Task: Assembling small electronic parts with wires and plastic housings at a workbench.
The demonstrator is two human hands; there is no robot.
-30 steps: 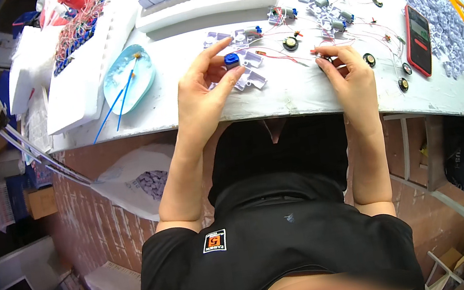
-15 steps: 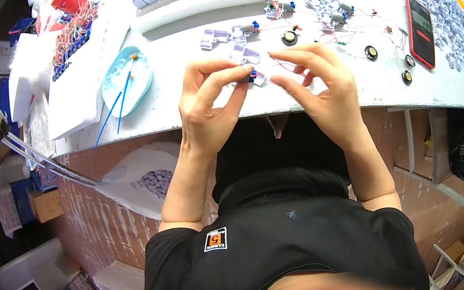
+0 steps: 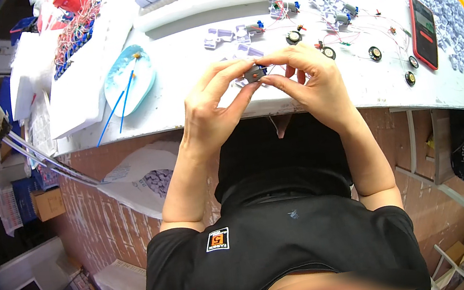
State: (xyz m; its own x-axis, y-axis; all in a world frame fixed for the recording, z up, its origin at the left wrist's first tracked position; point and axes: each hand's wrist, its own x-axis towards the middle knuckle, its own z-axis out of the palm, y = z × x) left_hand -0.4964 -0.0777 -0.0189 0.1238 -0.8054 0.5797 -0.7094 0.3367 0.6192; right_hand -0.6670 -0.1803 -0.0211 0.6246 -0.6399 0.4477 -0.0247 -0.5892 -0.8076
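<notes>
Near the table's front edge, my left hand (image 3: 208, 103) pinches a small dark-grey motor (image 3: 256, 75) with a blue end between thumb and fingertips. My right hand (image 3: 318, 81) is closed on the motor's other side, thumb and forefinger at its blue end, where thin wires run. Its other fingers are curled and partly hidden. Just beyond the fingertips lies a pale plastic housing (image 3: 247, 51), partly covered by my hands. A round black speaker (image 3: 327, 52) rests beside my right knuckles. Farther off are more pale housings (image 3: 219, 37), some fitted with motors.
A light-blue dish (image 3: 144, 77) with two blue sticks stands at left, near white foam (image 3: 73, 108) and bundled wired motors (image 3: 73, 48). Grey blocks line a foam tray (image 3: 205, 8) at the back. At right are a red-edged phone (image 3: 423, 32), loose speakers (image 3: 374, 53) and heaped small plastic parts (image 3: 452, 34).
My right hand has moved left and closed on the motor. The motor has turned so its grey side shows. The whole view has shifted slightly.
</notes>
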